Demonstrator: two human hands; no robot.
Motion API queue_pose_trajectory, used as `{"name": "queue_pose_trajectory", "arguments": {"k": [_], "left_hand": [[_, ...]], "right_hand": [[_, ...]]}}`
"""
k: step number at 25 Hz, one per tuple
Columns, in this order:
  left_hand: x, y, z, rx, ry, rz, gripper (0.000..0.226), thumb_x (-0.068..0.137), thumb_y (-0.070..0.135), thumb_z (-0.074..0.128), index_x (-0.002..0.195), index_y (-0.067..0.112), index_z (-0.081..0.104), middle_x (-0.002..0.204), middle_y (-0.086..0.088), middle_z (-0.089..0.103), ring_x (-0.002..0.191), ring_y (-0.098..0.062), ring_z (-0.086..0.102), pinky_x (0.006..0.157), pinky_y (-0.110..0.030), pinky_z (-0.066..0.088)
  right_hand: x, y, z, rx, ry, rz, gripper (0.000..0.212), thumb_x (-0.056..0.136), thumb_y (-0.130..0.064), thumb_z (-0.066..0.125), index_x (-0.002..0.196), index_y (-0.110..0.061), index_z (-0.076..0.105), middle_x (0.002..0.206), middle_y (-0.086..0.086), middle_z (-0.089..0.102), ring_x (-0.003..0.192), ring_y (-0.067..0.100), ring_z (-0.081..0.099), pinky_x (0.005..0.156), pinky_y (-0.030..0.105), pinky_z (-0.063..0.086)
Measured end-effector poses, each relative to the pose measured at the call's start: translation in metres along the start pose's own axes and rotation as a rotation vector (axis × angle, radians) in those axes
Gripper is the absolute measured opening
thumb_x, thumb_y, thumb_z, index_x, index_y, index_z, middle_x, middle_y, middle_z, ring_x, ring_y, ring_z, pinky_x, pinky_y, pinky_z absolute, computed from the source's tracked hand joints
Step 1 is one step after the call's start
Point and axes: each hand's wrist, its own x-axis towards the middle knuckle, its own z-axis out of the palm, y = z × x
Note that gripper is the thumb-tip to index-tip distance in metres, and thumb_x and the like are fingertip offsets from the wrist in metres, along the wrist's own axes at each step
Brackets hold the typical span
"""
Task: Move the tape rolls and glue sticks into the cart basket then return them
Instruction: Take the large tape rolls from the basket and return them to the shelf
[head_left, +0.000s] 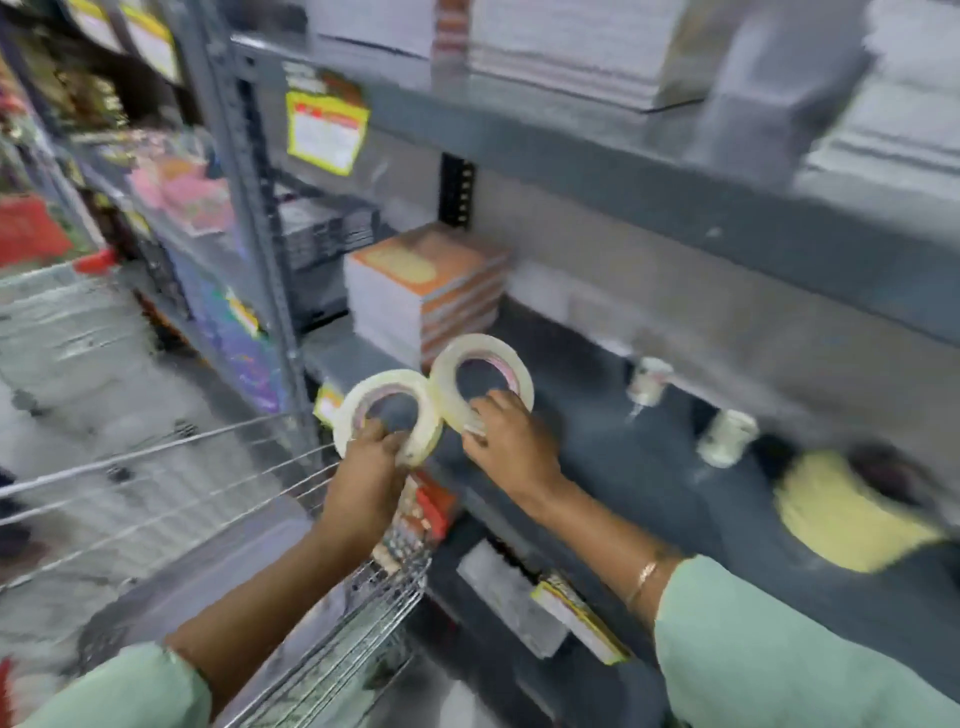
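My left hand (371, 467) grips a pale tape roll (358, 400) by its lower rim, above the near corner of the wire cart basket (332, 639). My right hand (511, 441) holds a second pale tape roll (517, 371) just to the right, over the front of the dark shelf (613, 457). The two rolls almost touch. Two small white glue sticks (649, 382) (727, 436) stand on the shelf further right, blurred. A yellow roll-like object (841, 514) lies at the shelf's right end.
A stack of orange notebooks (426, 291) sits on the shelf just behind the rolls. An upper shelf (623, 171) overhangs with paper stacks. A grey upright post (260, 249) stands left of the hands. A red-orange pack (431, 509) lies under my left hand.
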Motion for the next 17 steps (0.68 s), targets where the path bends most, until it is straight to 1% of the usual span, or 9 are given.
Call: {"name": "queue_pose_trajectory", "arguments": {"k": [1, 2, 4, 5, 8, 10, 13, 15, 17], "left_hand": [[0.01, 0.021, 0.012, -0.025, -0.035, 0.025, 0.026, 0.081, 0.006, 0.056, 0.106, 0.002, 0.063, 0.115, -0.019, 0.056, 0.113, -0.035, 0.052, 0.093, -0.029, 0.037], [0.02, 0.041, 0.028, -0.041, -0.084, 0.029, 0.027, 0.083, 0.002, 0.056, 0.109, 0.0, 0.061, 0.119, -0.022, 0.054, 0.118, -0.036, 0.049, 0.097, -0.034, 0.038], [0.036, 0.076, 0.067, -0.108, -0.241, 0.01, 0.033, 0.088, -0.002, 0.049, 0.12, -0.002, 0.053, 0.136, -0.025, 0.044, 0.128, -0.038, 0.04, 0.107, -0.046, 0.038], [0.042, 0.092, 0.088, -0.114, -0.314, 0.029, 0.036, 0.089, -0.002, 0.046, 0.125, -0.001, 0.048, 0.141, -0.022, 0.04, 0.131, -0.036, 0.038, 0.109, -0.047, 0.037], [0.047, 0.13, 0.131, 0.009, -0.463, 0.123, 0.041, 0.09, 0.001, 0.045, 0.13, 0.004, 0.041, 0.137, -0.013, 0.044, 0.125, -0.032, 0.045, 0.101, -0.043, 0.044], [0.039, 0.152, 0.146, 0.063, -0.535, 0.241, 0.038, 0.088, -0.003, 0.047, 0.125, 0.002, 0.047, 0.133, -0.017, 0.048, 0.121, -0.033, 0.048, 0.098, -0.041, 0.046], [0.03, 0.164, 0.157, 0.091, -0.584, 0.304, 0.031, 0.091, 0.001, 0.043, 0.121, 0.0, 0.05, 0.131, -0.021, 0.051, 0.119, -0.034, 0.049, 0.099, -0.039, 0.042], [0.032, 0.165, 0.162, 0.06, -0.62, 0.296, 0.037, 0.092, 0.005, 0.042, 0.129, 0.002, 0.042, 0.139, -0.019, 0.043, 0.126, -0.033, 0.045, 0.103, -0.04, 0.039], [0.036, 0.161, 0.164, 0.073, -0.608, 0.38, 0.046, 0.09, 0.014, 0.05, 0.134, 0.01, 0.039, 0.143, -0.013, 0.038, 0.131, -0.031, 0.039, 0.107, -0.038, 0.035]], "right_hand": [[-0.01, 0.019, -0.012, -0.028, 0.017, 0.086, 0.019, 0.083, -0.017, 0.059, 0.098, -0.005, 0.061, 0.107, 0.012, 0.06, 0.107, 0.03, 0.056, 0.074, 0.041, 0.05], [-0.022, 0.038, -0.025, -0.062, 0.024, 0.192, 0.022, 0.086, -0.019, 0.057, 0.103, -0.006, 0.06, 0.111, 0.01, 0.059, 0.11, 0.027, 0.054, 0.077, 0.04, 0.05], [-0.051, 0.07, -0.047, -0.117, 0.024, 0.378, 0.027, 0.088, -0.021, 0.055, 0.111, -0.007, 0.059, 0.12, 0.009, 0.056, 0.115, 0.027, 0.054, 0.084, 0.04, 0.05], [-0.067, 0.085, -0.055, -0.137, 0.023, 0.462, 0.029, 0.088, -0.021, 0.055, 0.113, -0.007, 0.059, 0.122, 0.01, 0.056, 0.115, 0.027, 0.054, 0.084, 0.04, 0.051], [-0.112, 0.115, -0.067, -0.16, 0.01, 0.684, 0.029, 0.088, -0.022, 0.057, 0.112, -0.006, 0.058, 0.122, 0.011, 0.056, 0.11, 0.027, 0.058, 0.08, 0.037, 0.053], [-0.14, 0.126, -0.069, -0.165, 0.001, 0.825, 0.03, 0.088, -0.022, 0.058, 0.113, -0.006, 0.058, 0.121, 0.012, 0.058, 0.107, 0.027, 0.061, 0.079, 0.035, 0.054], [-0.165, 0.132, -0.062, -0.171, -0.04, 0.936, 0.042, 0.09, -0.02, 0.056, 0.13, -0.008, 0.049, 0.133, 0.01, 0.053, 0.118, 0.026, 0.056, 0.089, 0.034, 0.052], [-0.17, 0.131, -0.058, -0.177, -0.05, 0.949, 0.047, 0.091, -0.02, 0.054, 0.136, -0.009, 0.044, 0.14, 0.008, 0.047, 0.127, 0.025, 0.048, 0.095, 0.035, 0.049], [-0.17, 0.13, -0.055, -0.203, -0.037, 0.936, 0.05, 0.092, -0.026, 0.054, 0.137, -0.01, 0.041, 0.142, 0.009, 0.044, 0.132, 0.025, 0.041, 0.103, 0.035, 0.043]]}}
